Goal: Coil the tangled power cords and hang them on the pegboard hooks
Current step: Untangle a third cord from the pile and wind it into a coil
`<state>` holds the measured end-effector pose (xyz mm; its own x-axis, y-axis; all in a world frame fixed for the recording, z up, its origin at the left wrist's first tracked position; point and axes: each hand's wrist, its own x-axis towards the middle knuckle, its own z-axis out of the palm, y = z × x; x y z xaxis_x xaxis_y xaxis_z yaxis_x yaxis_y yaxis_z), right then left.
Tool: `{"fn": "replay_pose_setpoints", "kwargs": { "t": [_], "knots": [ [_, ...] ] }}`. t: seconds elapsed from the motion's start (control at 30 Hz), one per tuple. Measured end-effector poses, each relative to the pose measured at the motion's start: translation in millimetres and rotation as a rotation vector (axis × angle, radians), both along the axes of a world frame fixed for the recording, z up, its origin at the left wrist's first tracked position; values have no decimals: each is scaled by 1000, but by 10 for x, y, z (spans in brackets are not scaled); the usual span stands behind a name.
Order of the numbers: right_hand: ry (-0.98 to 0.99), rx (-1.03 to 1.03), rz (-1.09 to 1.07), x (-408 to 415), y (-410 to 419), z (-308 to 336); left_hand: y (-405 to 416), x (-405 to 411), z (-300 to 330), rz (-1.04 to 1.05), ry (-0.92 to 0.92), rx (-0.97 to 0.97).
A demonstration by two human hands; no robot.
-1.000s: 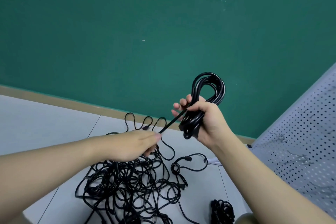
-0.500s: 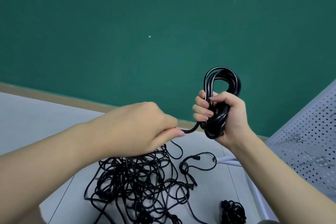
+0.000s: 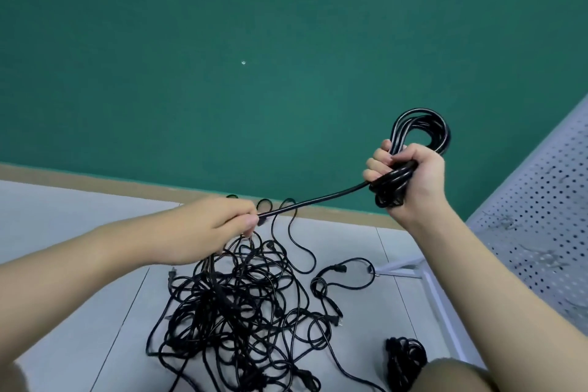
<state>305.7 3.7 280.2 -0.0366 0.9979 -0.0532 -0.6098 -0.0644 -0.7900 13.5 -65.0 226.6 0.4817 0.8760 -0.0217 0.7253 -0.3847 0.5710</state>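
Head view: right hand (image 3: 410,178) grips the black coiled cord (image 3: 420,127); left hand (image 3: 219,226) pinches its taut tail, which may snag in the tangled black cord pile (image 3: 241,305) at lower centre.

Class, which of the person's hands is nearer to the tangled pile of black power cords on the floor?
Left. The left hand pinches a cord just above the tangled pile of black power cords; the right hand is raised higher, off to the pile's right, gripping a coiled bundle.
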Motion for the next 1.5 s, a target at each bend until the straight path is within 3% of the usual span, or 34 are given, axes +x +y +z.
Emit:
{"fn": "replay_pose_setpoints", "kwargs": {
  "t": [0.1,0.27,0.43,0.6,0.83,0.93,1.0,1.13,1.2,1.3,1.4,1.5],
  "knots": [
    [-37,-31,36,-7,38,-74,80,-53,18,33,27,148],
    [-254,-80,194,-91,-1,-98,32,44,286,50,-207,604],
    [-430,-78,535,-428,-192,-185,-46,347,468,16,-266,803],
    [-387,-35,850,-598,-392,-142,-1,480,424,73,-368,713],
    [-308,-130,1041,-524,-412,-112,7,563,340,294,-438,619],
    [-298,-181,1042,-509,-401,-139,-20,607,334,394,-429,567],
    [-300,-179,1023,-490,-396,-149,-38,615,332,449,-523,487],
    [-226,-108,961,-416,-366,-112,-41,649,285,513,-660,217],
    [-156,-71,919,-368,-345,-75,-13,616,184,421,-621,9],
    [-57,-51,817,-298,-323,-55,3,524,-18,180,-398,-231],
    [-78,-71,698,-258,-333,-73,15,506,-138,208,-182,-186],
    [-203,-109,593,-244,-343,-112,2,577,-67,342,-143,-34]
  ]
}}
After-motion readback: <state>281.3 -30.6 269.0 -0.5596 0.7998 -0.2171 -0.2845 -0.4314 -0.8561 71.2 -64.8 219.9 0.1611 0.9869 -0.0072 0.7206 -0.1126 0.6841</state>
